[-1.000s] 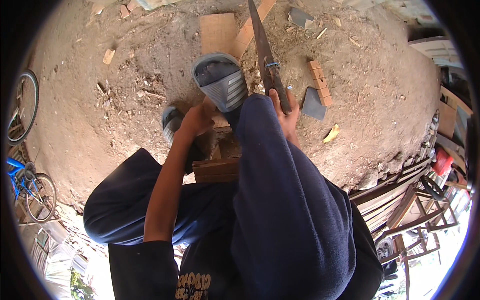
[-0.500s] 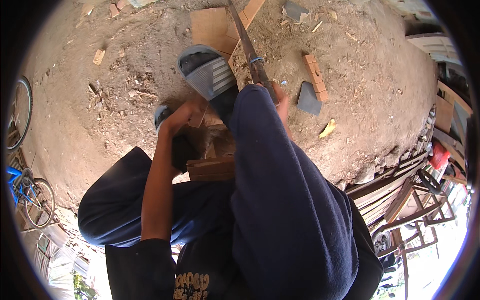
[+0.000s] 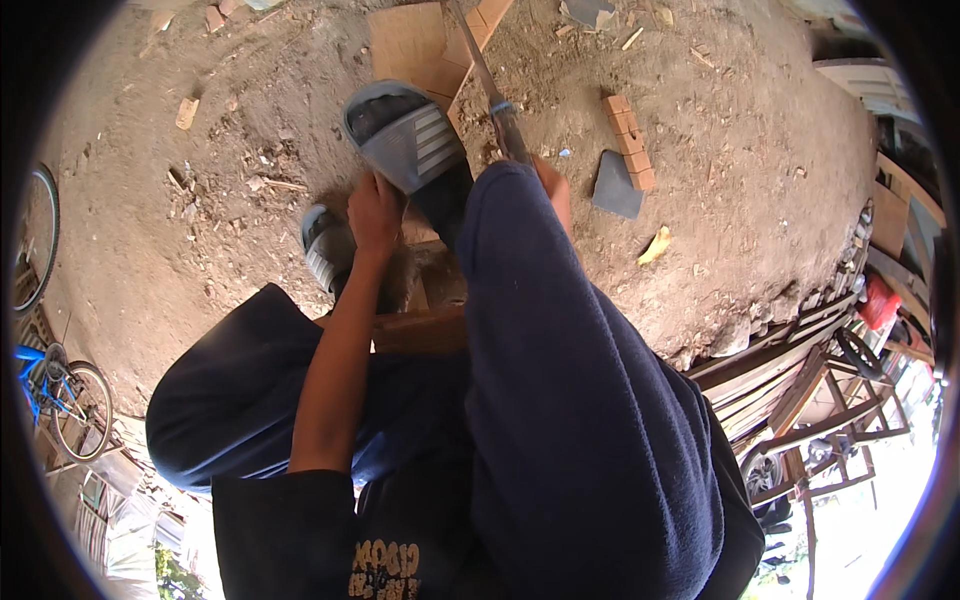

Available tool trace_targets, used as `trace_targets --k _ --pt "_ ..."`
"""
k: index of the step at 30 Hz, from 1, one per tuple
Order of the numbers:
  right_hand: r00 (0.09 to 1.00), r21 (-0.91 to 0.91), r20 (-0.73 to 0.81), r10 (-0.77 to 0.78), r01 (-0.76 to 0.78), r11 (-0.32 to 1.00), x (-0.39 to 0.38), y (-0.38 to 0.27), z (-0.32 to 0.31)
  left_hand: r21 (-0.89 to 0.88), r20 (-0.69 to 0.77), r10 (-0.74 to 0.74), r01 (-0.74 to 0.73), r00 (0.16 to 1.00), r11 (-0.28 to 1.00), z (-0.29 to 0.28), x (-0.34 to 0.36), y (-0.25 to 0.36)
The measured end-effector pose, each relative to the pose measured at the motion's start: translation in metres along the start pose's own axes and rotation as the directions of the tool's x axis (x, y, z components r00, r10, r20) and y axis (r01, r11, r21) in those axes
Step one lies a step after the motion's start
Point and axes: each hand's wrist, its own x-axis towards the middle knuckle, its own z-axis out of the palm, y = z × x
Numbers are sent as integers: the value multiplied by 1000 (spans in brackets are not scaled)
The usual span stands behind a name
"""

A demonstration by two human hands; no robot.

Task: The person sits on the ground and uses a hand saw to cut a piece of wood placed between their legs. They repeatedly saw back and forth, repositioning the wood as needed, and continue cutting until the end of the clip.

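Right hand (image 3: 553, 190) clamps the long-bladed tool (image 3: 491, 85) at upper centre, whether the left hand (image 3: 375, 215) beside the grey sandal (image 3: 415, 150) grips anything I can't tell, and a slackened hold could swing that tool into the sandal!

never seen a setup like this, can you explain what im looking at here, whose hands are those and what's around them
There is no robot here: these are a person's bare hands. The view comes from a wide fisheye camera worn on the head, looking down, so edges bend near the rim. The right hand, partly hidden by the raised knee, has its grip on a long-bladed tool. The left hand is beside a grey sandal; what it holds is unclear. On the bare ground lie a brown board, a notched block and a dark flat piece.
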Motion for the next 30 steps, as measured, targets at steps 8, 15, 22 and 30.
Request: trace_targets --k 8,15,22,30 --pt "999 -54 15 -35 36 998 -12 7 -13 17 -24 0 0 1000 1000 1 -1 -7" --pt "990 -166 -25 -141 135 977 -18 -11 -9 15 -8 -34 34 999 999 1 -1 1" --pt "998 -21 -54 11 -12 1000 -38 -16 -15 42 -51 -14 16 999 999 8 -1 -7" --pt "999 -40 4 -37 37 999 -4 -9 -5 26 -25 -45 45 999 999 0 2 -2"
